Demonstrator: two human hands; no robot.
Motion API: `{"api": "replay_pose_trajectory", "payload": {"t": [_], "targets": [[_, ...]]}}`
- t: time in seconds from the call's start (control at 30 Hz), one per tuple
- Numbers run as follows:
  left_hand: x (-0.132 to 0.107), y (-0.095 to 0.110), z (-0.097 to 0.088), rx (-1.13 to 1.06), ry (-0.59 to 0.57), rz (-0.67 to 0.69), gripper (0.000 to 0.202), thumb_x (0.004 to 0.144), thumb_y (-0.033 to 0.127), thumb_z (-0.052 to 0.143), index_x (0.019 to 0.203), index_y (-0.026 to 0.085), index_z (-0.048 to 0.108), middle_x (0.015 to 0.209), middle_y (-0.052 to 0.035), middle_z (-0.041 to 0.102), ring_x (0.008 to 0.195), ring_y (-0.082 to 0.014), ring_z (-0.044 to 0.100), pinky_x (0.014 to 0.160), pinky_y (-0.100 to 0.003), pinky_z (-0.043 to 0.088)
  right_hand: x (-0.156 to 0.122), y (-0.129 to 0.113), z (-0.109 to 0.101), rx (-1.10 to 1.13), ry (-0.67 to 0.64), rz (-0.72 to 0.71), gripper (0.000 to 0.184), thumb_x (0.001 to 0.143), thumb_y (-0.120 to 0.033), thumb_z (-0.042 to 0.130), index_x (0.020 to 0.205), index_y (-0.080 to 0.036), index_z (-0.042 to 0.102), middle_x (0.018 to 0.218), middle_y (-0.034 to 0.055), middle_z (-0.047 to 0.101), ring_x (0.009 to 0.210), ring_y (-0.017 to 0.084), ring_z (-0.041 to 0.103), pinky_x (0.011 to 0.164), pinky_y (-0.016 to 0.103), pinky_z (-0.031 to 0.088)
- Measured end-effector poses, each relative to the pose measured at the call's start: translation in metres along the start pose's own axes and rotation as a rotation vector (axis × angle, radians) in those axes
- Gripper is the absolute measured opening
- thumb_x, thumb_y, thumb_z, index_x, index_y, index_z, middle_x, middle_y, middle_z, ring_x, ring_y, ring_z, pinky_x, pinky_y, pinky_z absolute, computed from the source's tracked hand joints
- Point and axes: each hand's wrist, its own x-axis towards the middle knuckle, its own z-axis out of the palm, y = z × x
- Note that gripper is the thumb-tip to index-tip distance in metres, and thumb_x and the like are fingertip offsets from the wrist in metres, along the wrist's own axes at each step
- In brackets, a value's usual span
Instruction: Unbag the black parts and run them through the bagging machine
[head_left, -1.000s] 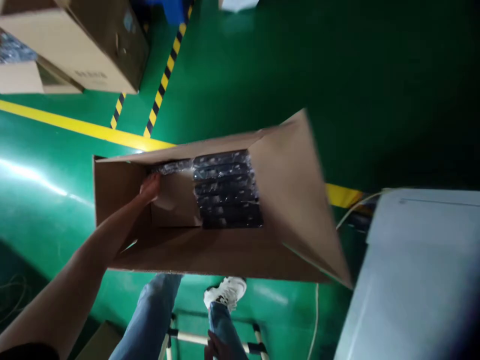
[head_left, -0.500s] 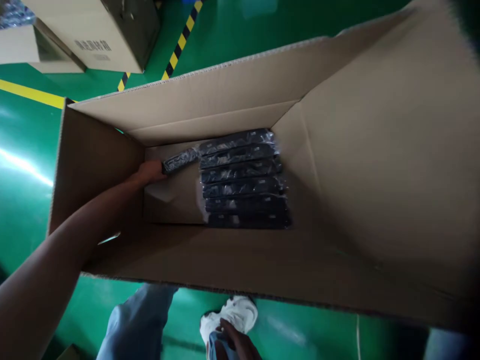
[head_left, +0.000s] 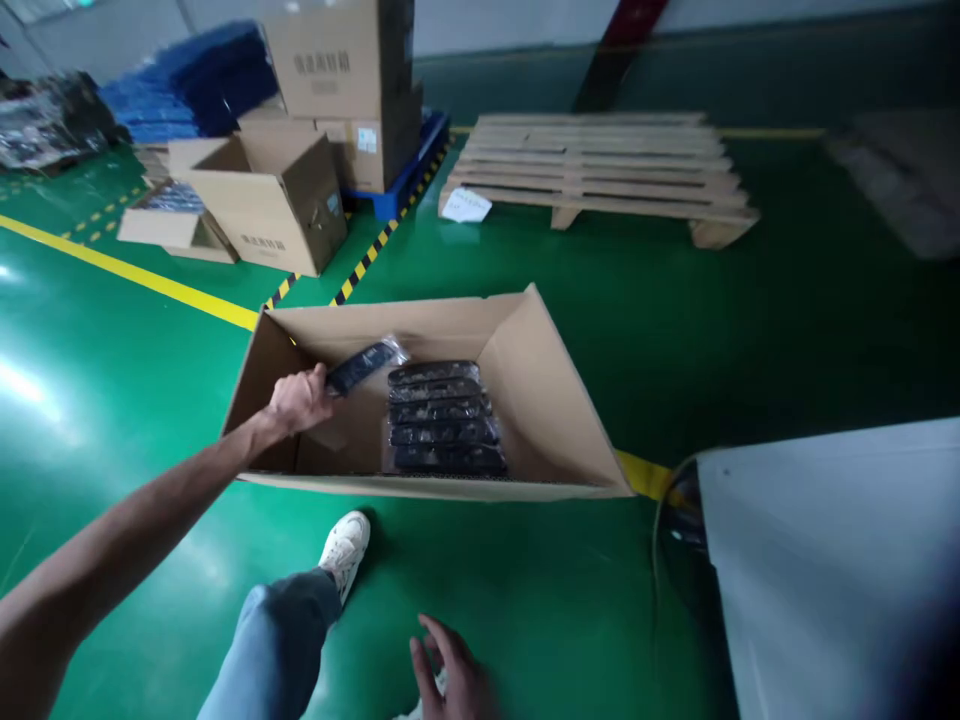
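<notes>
My left hand [head_left: 301, 398] is closed around one end of a black, plastic-wrapped bar [head_left: 361, 368], whose clear wrap sticks out at the far end. It is over the left half of a long open cardboard box [head_left: 420, 490]. Inside, to the right of my hand, a row of several similar wrapped black bars [head_left: 444, 408] lies side by side on the bottom. What exactly these bars are I cannot make out. My right hand [head_left: 450, 672] hangs low in front of the box, fingers apart, with nothing in it.
Open cartons [head_left: 262, 215] stand on the green floor at the upper left, beside boxes on a blue pallet [head_left: 388, 203]. A wooden pallet [head_left: 592, 165] lies beyond the box. At right stands a pale grey surface [head_left: 832, 520] with a cable near its edge.
The held bar has come up off the box bottom, out of the row's line. My view has pulled back and up, showing more of the room. My right hand's fingers now show spread.
</notes>
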Motion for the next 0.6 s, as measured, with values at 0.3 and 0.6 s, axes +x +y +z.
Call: {"api": "replay_pose_trajectory", "payload": {"t": [0.3, 0.6], "targets": [[-0.262, 0.032, 0.012, -0.486, 0.063, 0.036, 0.046, 0.087, 0.058, 0.069, 0.118, 0.027, 0.057, 0.099, -0.0069, 0.075, 0.082, -0.0306, 0.074, 0.066, -0.037, 0.051, -0.024, -0.146, -0.014, 0.553, 0.098, 0.003, 0.07, 0.099, -0.064, 0.056, 0.151, -0.018, 0.051, 0.125, 0.0169, 0.076, 0.11, 0.032, 0.078, 0.094, 0.044, 0.067], [-0.406, 0.025, 0.013, -1.366, -0.322, 0.015, 0.065, 0.085, 0.063, 0.081, 0.13, 0.022, 0.058, 0.125, -0.0124, 0.071, 0.115, -0.0312, 0.068, 0.096, -0.038, 0.058, -0.13, -0.237, -0.013, 0.723, 0.208, -0.003, 0.048, 0.096, -0.049, 0.068, 0.136, -0.022, 0.066, 0.119, 0.0119, 0.08, 0.107, 0.026, 0.078, 0.091, 0.036, 0.067]]}}
